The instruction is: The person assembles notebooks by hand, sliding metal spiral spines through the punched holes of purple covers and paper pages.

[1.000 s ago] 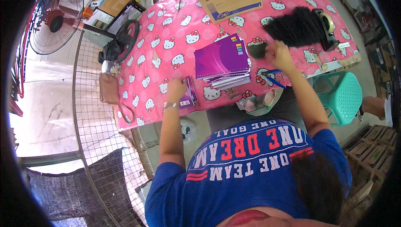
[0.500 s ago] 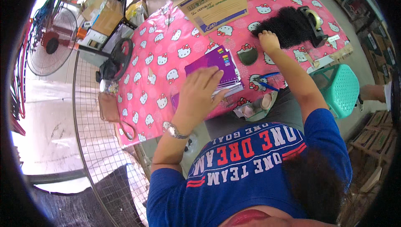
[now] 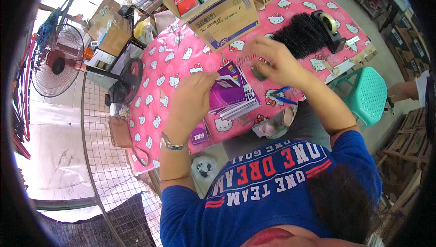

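My left hand [image 3: 193, 94], with a metal watch on its wrist, grips the left edge of a purple notebook [image 3: 227, 81]. That notebook is tilted up over a stack of purple-covered notebooks [image 3: 229, 99] with white page edges. Slightly blurred, my right hand [image 3: 277, 60] is closed just right of the stack. From its fingers a thin spiral binding coil [image 3: 247, 58] reaches toward the notebook's upper edge. Behind it lies a pile of black spiral coils [image 3: 299, 33]. Blue-handled pliers [image 3: 282, 96] rest right of the stack; a dark rounded object [image 3: 261, 70] is partly hidden below my right hand.
A cardboard box [image 3: 227, 19] of colourful packs stands at the back of the pink tablecloth [image 3: 156, 65]. A tape dispenser [image 3: 334, 31] sits beside the coils. Another purple notebook [image 3: 200, 133] lies at the near edge. A green stool [image 3: 365, 97] stands right, a fan [image 3: 59, 63] left.
My right hand has moved from the coil pile toward the notebooks with a coil. My left hand, earlier spread over the stack, now holds up the top notebook's left edge.
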`<state>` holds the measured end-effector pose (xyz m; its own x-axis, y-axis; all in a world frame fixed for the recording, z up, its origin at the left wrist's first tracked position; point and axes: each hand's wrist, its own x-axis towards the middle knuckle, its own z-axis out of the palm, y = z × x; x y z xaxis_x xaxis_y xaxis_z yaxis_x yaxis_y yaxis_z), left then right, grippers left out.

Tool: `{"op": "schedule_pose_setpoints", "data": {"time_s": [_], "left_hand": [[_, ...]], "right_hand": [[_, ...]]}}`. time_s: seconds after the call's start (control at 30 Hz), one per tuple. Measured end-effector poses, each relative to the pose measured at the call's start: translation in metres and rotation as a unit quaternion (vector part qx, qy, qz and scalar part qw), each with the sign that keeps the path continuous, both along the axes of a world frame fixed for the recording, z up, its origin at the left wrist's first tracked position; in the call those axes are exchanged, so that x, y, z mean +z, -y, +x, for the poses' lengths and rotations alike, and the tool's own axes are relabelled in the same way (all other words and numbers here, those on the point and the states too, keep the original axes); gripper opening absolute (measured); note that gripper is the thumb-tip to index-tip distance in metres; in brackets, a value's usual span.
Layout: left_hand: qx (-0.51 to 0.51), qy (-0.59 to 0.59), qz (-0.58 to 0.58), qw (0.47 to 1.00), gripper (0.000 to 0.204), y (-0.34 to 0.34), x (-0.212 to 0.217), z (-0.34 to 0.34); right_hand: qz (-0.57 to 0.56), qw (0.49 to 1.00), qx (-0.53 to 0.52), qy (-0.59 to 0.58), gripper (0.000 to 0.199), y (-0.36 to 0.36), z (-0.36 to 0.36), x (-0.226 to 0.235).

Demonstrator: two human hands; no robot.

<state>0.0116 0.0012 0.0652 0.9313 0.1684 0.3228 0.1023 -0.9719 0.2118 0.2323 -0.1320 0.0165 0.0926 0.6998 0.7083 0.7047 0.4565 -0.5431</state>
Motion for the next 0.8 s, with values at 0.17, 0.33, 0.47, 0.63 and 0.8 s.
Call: {"op": "schedule_pose_setpoints", "data": {"time_s": [0.17,0.33,0.47,0.63,0.8], "left_hand": [[0.019,0.036,0.001,0.999,0.017,0.007,-0.013,0.008],[0.044,0.083,-0.02,0.995,0.016,0.011,-0.019,0.013],[0.051,0.085,-0.037,0.994,0.015,0.008,-0.02,0.014],[0.028,0.107,-0.035,0.993,0.014,0.006,-0.02,0.017],[0.036,0.107,-0.043,0.993,0.016,0.002,-0.023,0.015]], "right_hand": [[-0.007,1.0,0.011,-0.025,0.022,0.004,-0.013,0.001],[0.03,0.998,-0.032,0.036,0.028,-0.002,-0.016,-0.004],[0.019,0.999,-0.049,-0.013,0.027,-0.006,-0.025,-0.01],[0.091,0.988,-0.113,0.055,0.025,-0.009,-0.029,-0.015],[0.067,0.993,-0.079,0.05,0.026,-0.005,-0.031,-0.015]]}}
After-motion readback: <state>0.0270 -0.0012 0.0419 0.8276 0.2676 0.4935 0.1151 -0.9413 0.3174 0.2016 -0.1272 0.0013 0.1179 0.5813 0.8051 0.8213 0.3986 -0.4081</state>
